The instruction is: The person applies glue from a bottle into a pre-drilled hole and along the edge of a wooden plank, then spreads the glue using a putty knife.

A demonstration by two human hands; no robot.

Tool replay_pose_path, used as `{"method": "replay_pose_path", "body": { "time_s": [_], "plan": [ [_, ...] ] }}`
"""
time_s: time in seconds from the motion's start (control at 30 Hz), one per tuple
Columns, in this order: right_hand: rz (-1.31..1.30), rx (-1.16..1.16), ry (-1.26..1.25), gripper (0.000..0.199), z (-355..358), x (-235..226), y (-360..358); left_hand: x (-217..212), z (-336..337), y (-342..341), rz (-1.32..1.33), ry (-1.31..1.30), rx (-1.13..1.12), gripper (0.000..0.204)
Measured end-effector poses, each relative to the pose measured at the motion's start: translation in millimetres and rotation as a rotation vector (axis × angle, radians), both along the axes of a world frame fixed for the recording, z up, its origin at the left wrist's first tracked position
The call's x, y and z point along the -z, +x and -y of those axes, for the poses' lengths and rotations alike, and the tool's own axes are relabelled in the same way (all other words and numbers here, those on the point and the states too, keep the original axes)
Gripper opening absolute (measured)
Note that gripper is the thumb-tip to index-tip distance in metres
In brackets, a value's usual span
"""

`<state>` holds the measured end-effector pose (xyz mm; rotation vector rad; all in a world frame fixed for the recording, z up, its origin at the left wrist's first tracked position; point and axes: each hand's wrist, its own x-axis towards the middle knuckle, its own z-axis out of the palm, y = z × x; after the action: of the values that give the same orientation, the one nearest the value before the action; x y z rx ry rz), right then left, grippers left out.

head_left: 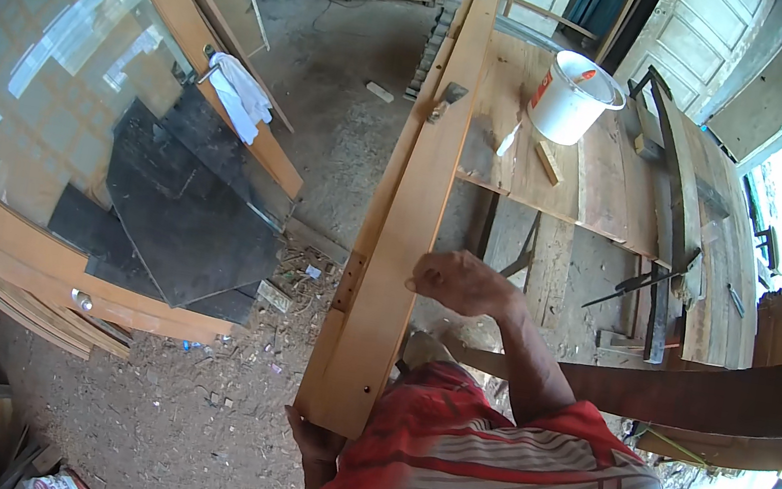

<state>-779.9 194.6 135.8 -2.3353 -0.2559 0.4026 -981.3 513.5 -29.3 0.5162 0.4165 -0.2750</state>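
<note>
One long wooden beam (pixel 423 199) is laid lengthwise betw. the glazed door (pixel 53 72) and the plank bench (pixel 606 191), near end by the torso, prob. so its whole length can be reached. That end is clasped at its corner by the L hand (pixel 315 442), seemingly for steadying; most fingers are hidden underneath. The R hand (pixel 466 284) is held curled at the beam's R edge; w/ fingertips partly hidden, whether they're closed on anything can't be told. A small dark piece (pixel 452 94) is set atop the beam's far half, kind unclear. White bucket (pixel 565 109) & wood block (pixel 550 163) are kept on the bench, presumably handy w/o crowding the beam; white cloth (pixel 238 92) is hung on the door, maybe to stay off the floor (pixel 185 406)
</note>
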Motion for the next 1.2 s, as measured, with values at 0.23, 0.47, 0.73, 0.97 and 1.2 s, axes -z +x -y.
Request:
{"method": "replay_pose_path", "body": {
  "time_s": [0.23,0.47,0.73,0.97,1.2],
  "plan": [
    [0.497,0.117,0.102,0.018,47.1,-43.7,71.2,-3.1,5.0,-5.3,-0.112,0.070,-0.149,0.091],
    [1.088,0.536,-0.007,0.023,202.0,-73.3,215.1,-22.1,22.1,5.8,-0.138,0.325,-0.268,0.089],
    [0.826,-0.100,-1.184,0.012,467.3,30.4,348.5,-19.5,29.8,-18.0,-0.387,0.550,-0.480,0.080],
    [0.183,0.063,-0.757,0.018,599.8,50.8,325.4,-17.9,53.2,-0.5,-0.376,0.432,-0.576,0.089],
    [0.057,0.105,-0.712,0.019,543.1,32.4,359.5,-7.8,133.7,-21.3,0.049,-0.057,-0.853,0.121]
  ]
}}
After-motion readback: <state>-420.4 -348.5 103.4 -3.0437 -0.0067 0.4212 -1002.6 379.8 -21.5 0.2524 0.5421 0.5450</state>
